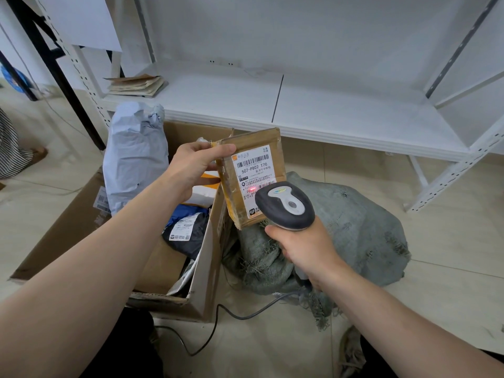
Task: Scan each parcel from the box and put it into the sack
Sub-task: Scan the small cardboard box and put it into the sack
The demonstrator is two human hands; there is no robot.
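My left hand (195,166) grips a small brown cardboard parcel (252,154) by its upper left corner, holding it upright above the box's right edge. Its white shipping label faces me. My right hand (301,246) grips the handle of a grey barcode scanner (285,205), whose head points at the label; a red light spot shows on the label's lower part. The open cardboard box (203,285) on the floor holds several parcels, among them a black bag parcel (188,230) and a tall grey-white bag parcel (136,159). The green woven sack (357,236) lies right of the box.
A white metal shelf (313,105) stands behind, with folded brown envelopes (136,85) on its left end. The scanner's cable (218,323) trails across the tiled floor in front of the box. A shelf leg (450,181) stands at the right.
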